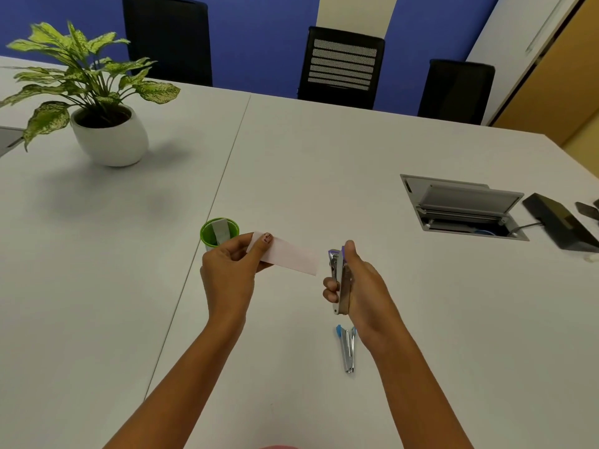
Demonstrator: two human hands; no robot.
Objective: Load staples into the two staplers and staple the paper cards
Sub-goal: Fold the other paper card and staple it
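Note:
My left hand (228,273) pinches the left end of a pale pink paper card (291,256), held above the table with its free end pointing right. My right hand (359,286) grips a small purple and metal stapler (340,280), nose up, its mouth a short gap from the card's right end. A second stapler (347,348), blue and metal, lies on the table just below my right hand. Behind my left hand stands a green cup (219,233) with a grey strip inside.
A potted plant (100,124) in a white pot stands at the far left. An open cable hatch (463,207) is sunk in the white table (308,163) at right, with a black device (557,222) beside it. Black chairs (340,66) line the far edge.

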